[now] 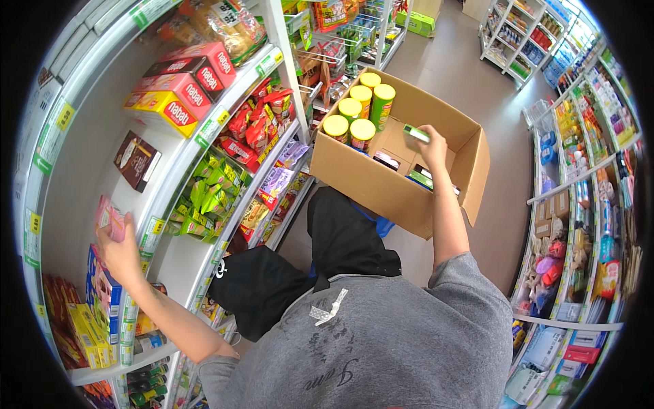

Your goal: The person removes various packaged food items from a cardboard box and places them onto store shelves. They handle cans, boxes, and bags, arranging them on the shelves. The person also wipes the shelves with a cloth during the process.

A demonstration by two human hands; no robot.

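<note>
My left hand [120,250] grips a pink snack packet [110,219] above the upper shelf at the left. Beside it on that shelf lies a dark brown box [137,160], and Nabati wafer boxes [176,92] are stacked farther back. My right hand [431,148] is inside an open cardboard box [368,186], holding a small green and white box [416,134]. Yellow-lidded snack canisters [361,115] stand at the left end of the cardboard box. Low inside it lie a dark and pink box [387,160] and a green box [421,177], partly hidden by the box wall and my forearm.
Lower shelves hold red snack bags [260,125] and green snack bags [217,189]. Blue and yellow boxes [104,291] stand near my left forearm. Stocked shelving [572,245] lines the right side. A white display rack [521,41] is at the back, across the aisle floor [454,61].
</note>
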